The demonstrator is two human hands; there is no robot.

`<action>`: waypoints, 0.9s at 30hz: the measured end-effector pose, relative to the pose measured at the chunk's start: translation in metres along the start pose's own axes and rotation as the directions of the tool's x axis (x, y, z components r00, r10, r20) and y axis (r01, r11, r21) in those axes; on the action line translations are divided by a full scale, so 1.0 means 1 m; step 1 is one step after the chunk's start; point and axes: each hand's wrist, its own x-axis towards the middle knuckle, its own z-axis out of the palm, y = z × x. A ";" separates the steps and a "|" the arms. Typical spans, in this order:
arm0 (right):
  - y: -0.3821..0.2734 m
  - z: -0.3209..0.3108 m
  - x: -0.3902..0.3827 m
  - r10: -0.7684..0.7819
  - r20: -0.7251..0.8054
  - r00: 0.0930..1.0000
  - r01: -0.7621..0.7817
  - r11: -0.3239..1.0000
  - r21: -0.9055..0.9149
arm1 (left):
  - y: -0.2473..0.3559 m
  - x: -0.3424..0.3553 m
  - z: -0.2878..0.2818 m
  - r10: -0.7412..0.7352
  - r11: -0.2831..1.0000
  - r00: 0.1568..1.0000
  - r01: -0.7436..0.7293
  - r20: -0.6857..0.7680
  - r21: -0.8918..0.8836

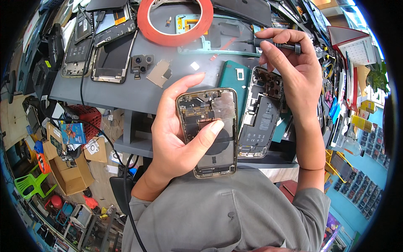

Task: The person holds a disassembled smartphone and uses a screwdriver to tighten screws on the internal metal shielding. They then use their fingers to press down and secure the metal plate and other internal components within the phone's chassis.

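Observation:
My left hand [184, 147] grips an opened phone housing [219, 153] near the desk's front edge, thumb resting on its inside, where small boards and a dark round part show. My right hand [296, 71] holds a slim black screwdriver [280, 45] sideways between fingers and thumb, its thin tip pointing left above a pale blue phone frame [199, 45]. Below that hand, a second opened phone [262, 119] with a black battery lies beside a green pad [230, 77].
The grey desk [117, 93] carries a red tape roll [147, 23], opened phones [111, 59], a camera module [142, 63] and a metal plate [157, 73]. Clutter [336, 96] lines the right. A black cable [105, 136], cardboard boxes [73, 172] and a green stool [29, 185] are at lower left.

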 end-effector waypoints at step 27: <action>-0.038 -0.004 -0.040 0.005 0.045 0.999 -0.014 0.978 0.210 | -0.001 0.000 0.001 0.059 0.998 0.998 -0.059 -0.012 -0.026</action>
